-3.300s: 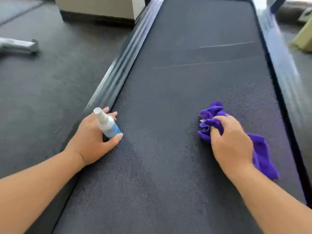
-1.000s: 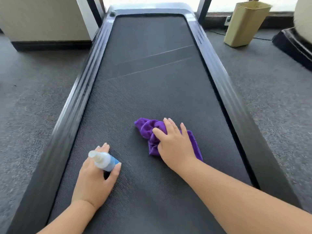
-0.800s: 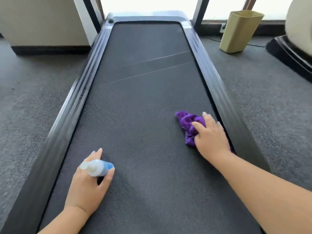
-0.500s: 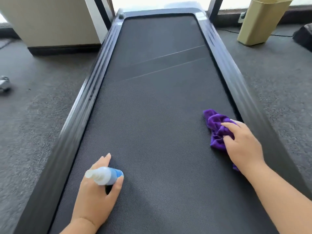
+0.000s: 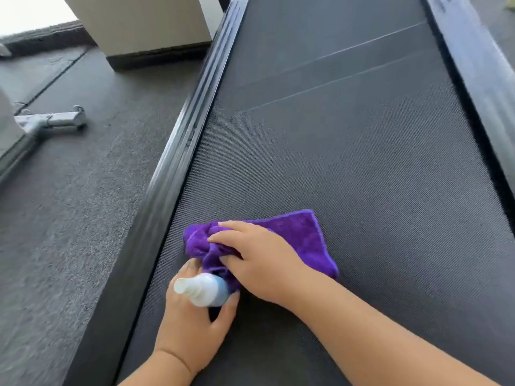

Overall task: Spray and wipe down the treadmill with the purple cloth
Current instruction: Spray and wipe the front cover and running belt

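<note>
The dark treadmill belt (image 5: 348, 151) fills the middle of the head view, with black side rails on its left (image 5: 164, 190) and right. A purple cloth (image 5: 303, 235) lies bunched on the belt close to the left rail. My right hand (image 5: 259, 260) grips the cloth's bunched left part and presses it onto the belt. Just below it, my left hand (image 5: 192, 324) rests on the belt and holds a small white and blue spray bottle (image 5: 203, 289), its white cap pointing left. The cloth touches the bottle.
Grey carpet (image 5: 64, 218) lies left of the treadmill. A silver metal foot of some equipment (image 5: 53, 121) sits on it at the far left. A beige pillar with a dark base (image 5: 145, 26) stands at the back left.
My right hand has swept the purple cloth from the belt's right edge across to the left side, up against the spray bottle. The left hand stays put with the bottle. The view has turned left.
</note>
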